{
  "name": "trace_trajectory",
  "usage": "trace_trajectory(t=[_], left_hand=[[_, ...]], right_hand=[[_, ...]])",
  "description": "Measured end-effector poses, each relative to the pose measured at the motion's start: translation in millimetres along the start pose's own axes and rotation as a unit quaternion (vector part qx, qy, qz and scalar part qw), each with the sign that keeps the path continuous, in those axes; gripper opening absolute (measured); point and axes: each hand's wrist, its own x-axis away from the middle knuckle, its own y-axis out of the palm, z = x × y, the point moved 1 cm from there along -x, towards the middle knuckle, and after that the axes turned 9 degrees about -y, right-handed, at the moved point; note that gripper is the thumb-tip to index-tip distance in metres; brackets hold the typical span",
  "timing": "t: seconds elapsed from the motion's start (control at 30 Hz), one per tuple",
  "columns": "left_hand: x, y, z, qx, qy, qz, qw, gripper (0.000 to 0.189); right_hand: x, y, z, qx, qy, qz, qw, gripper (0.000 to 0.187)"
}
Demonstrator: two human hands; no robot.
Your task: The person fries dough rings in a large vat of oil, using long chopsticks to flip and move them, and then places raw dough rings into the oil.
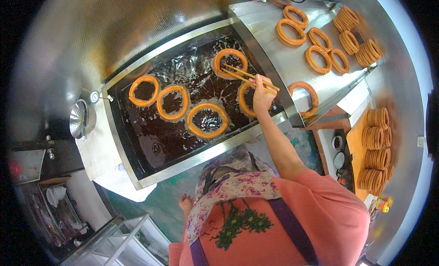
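Observation:
My right hand (263, 93) holds a pair of long wooden chopsticks (245, 74) over a rectangular deep fryer filled with dark oil (199, 77). The chopstick tips meet the lower left part of a golden fried dough ring (230, 51) near the fryer's far right corner. Another dough ring (244, 105) floats beneath my right hand and is partly hidden by it. Three more rings float further left, one at the lower middle (207, 134), one beside it (160, 103) and one at the far left (131, 90). My left hand (185, 202) hangs low beside the apron, its fingers curled; whether it holds anything is unclear.
Right of the fryer, a metal tray (264, 33) bears loose and stacked dough rings. More stacks (377, 158) stand on a wooden board (353, 142). Left of the fryer are a dial thermometer (94, 97) and a perforated metal strainer (77, 118). A metal-framed glass case (130, 238) stands at lower left.

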Motion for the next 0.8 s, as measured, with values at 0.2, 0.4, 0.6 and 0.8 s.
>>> trace_trajectory(t=[0.2, 0.4, 0.6, 0.8], left_hand=[[9, -5, 26, -0.005, 0.005, 0.012, 1.000, 0.043], [37, 8, 78, -0.036, 0.025, -0.018, 0.999, 0.040], [25, -10, 69, 0.002, 0.022, -0.013, 1.000, 0.040], [27, -13, 48, 0.052, 0.006, -0.027, 0.998, 0.040]], right_hand=[[4, -26, 9, 0.042, 0.034, 0.072, 0.996, 0.018], [0, -1, 44, -0.009, 0.133, 0.247, 0.960, 0.017], [9, 2, 65, -0.035, 0.274, 0.332, 0.902, 0.014], [10, -31, 64, -0.125, 0.328, 0.274, 0.895, 0.014]])
